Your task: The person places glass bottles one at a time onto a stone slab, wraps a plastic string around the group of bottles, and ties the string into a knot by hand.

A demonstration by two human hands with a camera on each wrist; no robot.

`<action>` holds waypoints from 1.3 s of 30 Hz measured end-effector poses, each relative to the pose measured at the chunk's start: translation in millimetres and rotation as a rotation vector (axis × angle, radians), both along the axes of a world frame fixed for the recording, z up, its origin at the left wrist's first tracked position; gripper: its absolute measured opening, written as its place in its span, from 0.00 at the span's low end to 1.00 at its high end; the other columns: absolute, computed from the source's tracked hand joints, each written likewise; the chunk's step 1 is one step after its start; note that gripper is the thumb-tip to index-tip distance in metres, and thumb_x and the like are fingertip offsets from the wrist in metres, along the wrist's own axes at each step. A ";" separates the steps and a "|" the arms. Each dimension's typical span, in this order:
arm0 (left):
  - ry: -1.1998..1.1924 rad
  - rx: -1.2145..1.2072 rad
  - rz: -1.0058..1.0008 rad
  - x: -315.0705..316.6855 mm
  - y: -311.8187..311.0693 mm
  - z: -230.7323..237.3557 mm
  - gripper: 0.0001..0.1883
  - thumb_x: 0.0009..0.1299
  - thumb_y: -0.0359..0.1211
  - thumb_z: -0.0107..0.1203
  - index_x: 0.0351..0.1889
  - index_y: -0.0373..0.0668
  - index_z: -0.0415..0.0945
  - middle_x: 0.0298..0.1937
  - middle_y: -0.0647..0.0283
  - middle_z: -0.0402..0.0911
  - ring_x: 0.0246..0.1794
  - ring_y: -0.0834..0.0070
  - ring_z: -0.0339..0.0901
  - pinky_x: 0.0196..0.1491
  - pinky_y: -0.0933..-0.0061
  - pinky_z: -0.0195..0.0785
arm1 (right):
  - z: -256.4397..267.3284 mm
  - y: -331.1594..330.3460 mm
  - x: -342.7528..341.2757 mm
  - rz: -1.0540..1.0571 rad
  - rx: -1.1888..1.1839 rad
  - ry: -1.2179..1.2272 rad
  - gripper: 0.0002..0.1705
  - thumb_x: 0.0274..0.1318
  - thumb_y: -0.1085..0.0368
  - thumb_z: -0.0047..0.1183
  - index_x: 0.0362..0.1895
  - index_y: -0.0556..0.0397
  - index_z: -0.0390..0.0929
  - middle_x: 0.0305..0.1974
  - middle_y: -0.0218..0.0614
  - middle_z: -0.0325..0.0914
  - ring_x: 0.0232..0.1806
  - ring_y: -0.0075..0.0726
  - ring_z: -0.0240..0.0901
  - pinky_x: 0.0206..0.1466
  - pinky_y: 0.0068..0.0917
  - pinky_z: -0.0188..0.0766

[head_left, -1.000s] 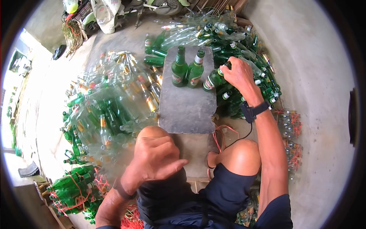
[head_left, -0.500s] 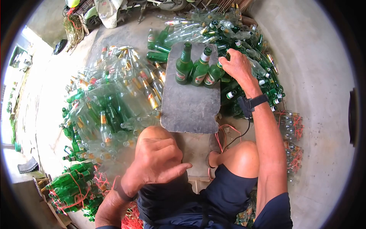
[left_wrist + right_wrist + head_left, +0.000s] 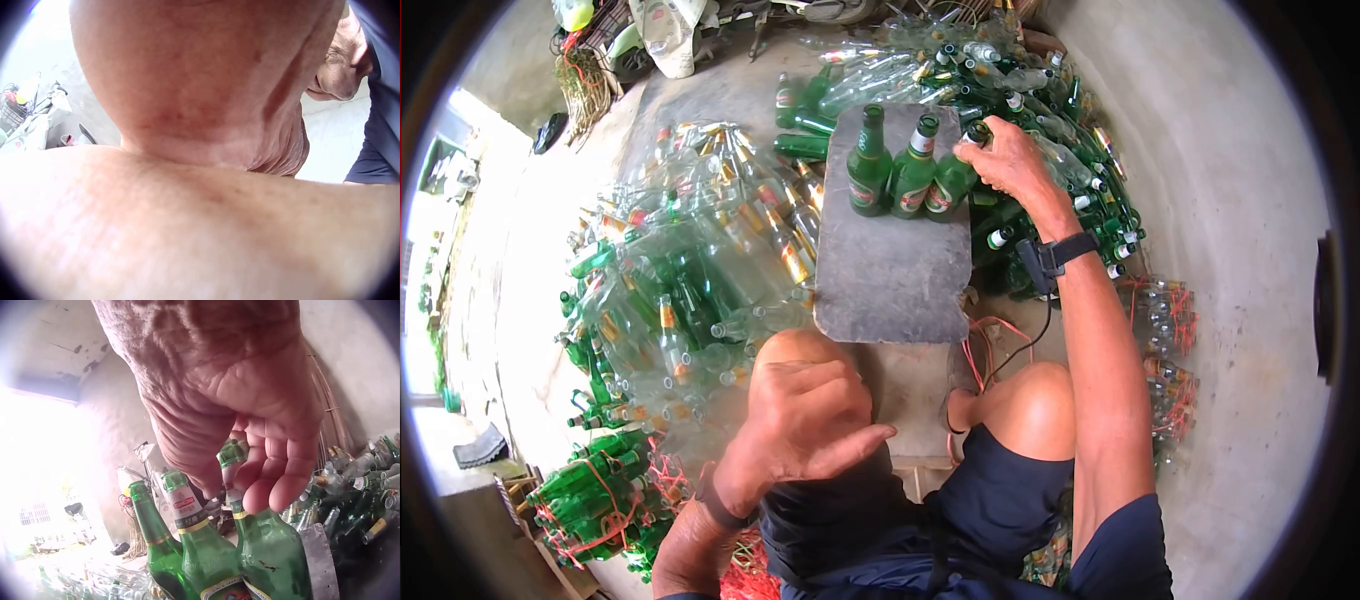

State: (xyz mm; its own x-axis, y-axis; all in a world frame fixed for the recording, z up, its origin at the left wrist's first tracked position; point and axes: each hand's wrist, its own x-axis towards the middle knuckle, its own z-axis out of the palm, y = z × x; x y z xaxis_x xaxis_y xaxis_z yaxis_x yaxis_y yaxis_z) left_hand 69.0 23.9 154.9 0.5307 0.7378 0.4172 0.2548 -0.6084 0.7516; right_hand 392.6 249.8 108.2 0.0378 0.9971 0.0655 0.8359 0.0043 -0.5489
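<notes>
Three green beer bottles stand side by side at the far end of a dark slab: a left bottle (image 3: pixel 868 175), a middle bottle (image 3: pixel 912 178) with a white neck label, and a right bottle (image 3: pixel 948 183). My right hand (image 3: pixel 1012 160) holds the right bottle by its neck. In the right wrist view, thumb and fingers (image 3: pixel 265 487) flank that neck below the green mouth, and the bottle touches the middle one. Idle over the left knee rests my left hand (image 3: pixel 815 415), fingers loosely curled and thumb out, holding nothing. Only skin fills most of the left wrist view.
The slab (image 3: pixel 890 285) lies in front of the knees. A heap of clear and green bottles (image 3: pixel 690 260) spreads on the left; another bottle heap (image 3: pixel 1040 110) lies behind and right of the slab. Tied bottle bundles (image 3: pixel 595 500) sit lower left. A concrete wall (image 3: pixel 1240 250) bounds the right side.
My right hand has brought the right bottle leftward from the slab's right edge to stand against the middle one. The left hand has stayed over the knee.
</notes>
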 end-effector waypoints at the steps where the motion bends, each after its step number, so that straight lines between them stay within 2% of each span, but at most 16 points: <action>1: -0.001 -0.007 0.002 -0.3 -0.2 -0.5 0.15 0.52 0.37 0.76 0.24 0.48 0.76 0.25 0.64 0.75 0.28 0.58 0.77 0.36 0.59 0.68 | 0.2 -3.9 2.9 -0.002 -0.001 0.000 0.25 0.55 0.50 0.65 0.42 0.62 0.80 0.36 0.55 0.85 0.40 0.60 0.84 0.44 0.49 0.79; 3: -0.011 -0.003 -0.003 -0.3 0.8 -1.0 0.15 0.52 0.37 0.76 0.25 0.48 0.76 0.26 0.64 0.75 0.29 0.58 0.77 0.36 0.59 0.68 | 0.8 -15.8 12.9 0.069 -0.096 0.334 0.19 0.61 0.55 0.66 0.43 0.58 0.79 0.23 0.31 0.77 0.21 0.24 0.72 0.21 0.25 0.67; 6: -0.014 0.000 -0.003 -1.7 0.3 -2.0 0.15 0.52 0.37 0.76 0.25 0.48 0.76 0.27 0.63 0.76 0.30 0.58 0.78 0.37 0.59 0.68 | -15.1 -14.9 47.7 0.040 -0.280 0.186 0.20 0.61 0.56 0.66 0.48 0.60 0.80 0.25 0.30 0.78 0.21 0.22 0.71 0.22 0.22 0.68; 7: -0.007 -0.001 -0.002 -1.7 0.1 -1.9 0.15 0.52 0.37 0.76 0.25 0.48 0.76 0.27 0.63 0.77 0.30 0.57 0.78 0.37 0.59 0.68 | -24.8 -17.3 57.9 0.032 -0.303 0.123 0.19 0.60 0.60 0.65 0.49 0.60 0.81 0.27 0.36 0.80 0.21 0.27 0.75 0.22 0.28 0.70; 8: -0.007 -0.001 -0.004 -1.4 0.3 -1.4 0.15 0.52 0.37 0.76 0.25 0.48 0.76 0.27 0.63 0.77 0.30 0.57 0.78 0.37 0.59 0.68 | -36.0 -21.0 66.9 0.031 -0.303 0.124 0.19 0.60 0.60 0.65 0.49 0.60 0.81 0.27 0.36 0.80 0.21 0.27 0.75 0.22 0.28 0.70; 10: -0.017 -0.007 -0.008 -0.9 1.1 -0.4 0.15 0.53 0.37 0.76 0.25 0.48 0.76 0.27 0.63 0.77 0.29 0.58 0.77 0.37 0.58 0.68 | -52.5 -39.0 75.5 0.042 -0.253 -0.190 0.14 0.54 0.62 0.64 0.41 0.59 0.81 0.38 0.53 0.86 0.44 0.60 0.85 0.44 0.50 0.80; 12: -0.011 -0.008 -0.021 0.1 2.1 -1.1 0.15 0.55 0.38 0.76 0.25 0.48 0.76 0.27 0.63 0.76 0.28 0.58 0.77 0.35 0.58 0.67 | -89.7 -50.5 91.5 0.131 -0.135 -0.355 0.21 0.55 0.64 0.63 0.52 0.59 0.80 0.45 0.57 0.85 0.47 0.64 0.83 0.50 0.53 0.78; 13: 0.002 -0.008 -0.025 -2.1 1.6 -0.5 0.16 0.56 0.38 0.75 0.25 0.47 0.75 0.27 0.63 0.75 0.27 0.58 0.77 0.33 0.58 0.67 | -93.1 -55.3 88.6 0.106 -0.226 -0.369 0.23 0.54 0.63 0.63 0.54 0.58 0.79 0.50 0.58 0.83 0.57 0.69 0.77 0.59 0.56 0.74; 17: 0.049 0.023 -0.003 -1.6 -4.3 5.4 0.16 0.61 0.39 0.74 0.27 0.46 0.75 0.26 0.64 0.74 0.25 0.62 0.76 0.29 0.62 0.67 | -157.8 -67.9 105.7 0.167 -0.133 -0.423 0.32 0.58 0.61 0.60 0.67 0.57 0.73 0.60 0.56 0.80 0.61 0.65 0.77 0.63 0.52 0.75; 18: 0.031 0.003 -0.048 -3.2 -2.8 -5.9 0.16 0.62 0.39 0.75 0.27 0.45 0.76 0.26 0.64 0.75 0.24 0.64 0.77 0.28 0.65 0.68 | -161.6 -68.7 104.4 0.124 -0.225 -0.429 0.32 0.58 0.61 0.61 0.67 0.57 0.72 0.58 0.59 0.80 0.60 0.67 0.77 0.62 0.54 0.75; 20: -0.004 -0.023 -0.029 0.8 -3.4 -4.5 0.15 0.64 0.38 0.74 0.28 0.46 0.75 0.24 0.66 0.71 0.22 0.67 0.74 0.26 0.63 0.63 | -179.5 -71.4 109.1 0.105 -0.124 -0.364 0.31 0.60 0.62 0.60 0.66 0.56 0.70 0.52 0.67 0.81 0.56 0.73 0.77 0.58 0.59 0.75; 26: -0.018 -0.052 0.024 3.8 -4.4 1.6 0.16 0.66 0.39 0.72 0.27 0.47 0.74 0.24 0.65 0.67 0.22 0.64 0.72 0.27 0.60 0.60 | -203.1 -63.2 119.7 0.099 -0.095 -0.288 0.21 0.60 0.64 0.61 0.56 0.56 0.73 0.45 0.64 0.82 0.52 0.75 0.77 0.54 0.60 0.73; 31: 0.020 -0.027 0.021 2.4 -3.1 3.8 0.16 0.65 0.40 0.72 0.27 0.47 0.74 0.24 0.65 0.67 0.22 0.63 0.72 0.27 0.61 0.60 | -199.5 -65.0 111.7 0.056 -0.092 -0.283 0.15 0.59 0.65 0.60 0.48 0.57 0.77 0.39 0.61 0.83 0.46 0.73 0.80 0.49 0.59 0.74; 34: 0.014 -0.021 0.002 1.5 -1.6 0.9 0.16 0.64 0.39 0.73 0.27 0.47 0.74 0.24 0.65 0.68 0.22 0.65 0.72 0.27 0.61 0.60 | -181.1 -79.5 101.1 0.012 -0.123 -0.344 0.14 0.60 0.62 0.58 0.46 0.56 0.78 0.39 0.62 0.84 0.47 0.74 0.80 0.48 0.61 0.75; 35: -0.003 -0.027 -0.009 0.7 -1.4 -0.7 0.16 0.63 0.37 0.74 0.26 0.47 0.74 0.24 0.65 0.71 0.24 0.66 0.74 0.28 0.63 0.62 | -175.6 -84.2 98.8 0.016 -0.055 -0.317 0.10 0.61 0.62 0.57 0.41 0.55 0.76 0.36 0.63 0.83 0.43 0.76 0.80 0.45 0.66 0.74; 39: -0.003 -0.064 -0.031 1.1 -1.7 2.4 0.15 0.61 0.35 0.75 0.25 0.45 0.76 0.26 0.65 0.76 0.26 0.63 0.78 0.29 0.63 0.66 | -143.0 -98.0 94.9 -0.006 -0.070 -0.322 0.14 0.60 0.60 0.59 0.43 0.57 0.79 0.36 0.63 0.84 0.43 0.74 0.81 0.47 0.63 0.76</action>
State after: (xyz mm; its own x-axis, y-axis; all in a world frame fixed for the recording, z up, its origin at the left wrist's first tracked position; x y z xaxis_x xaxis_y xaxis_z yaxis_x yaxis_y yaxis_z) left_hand 70.1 22.1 157.3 0.5529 0.7461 0.3710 0.2342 -0.5664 0.7902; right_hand 487.5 151.8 -34.8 0.0321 0.9995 0.0063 0.9664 -0.0294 -0.2555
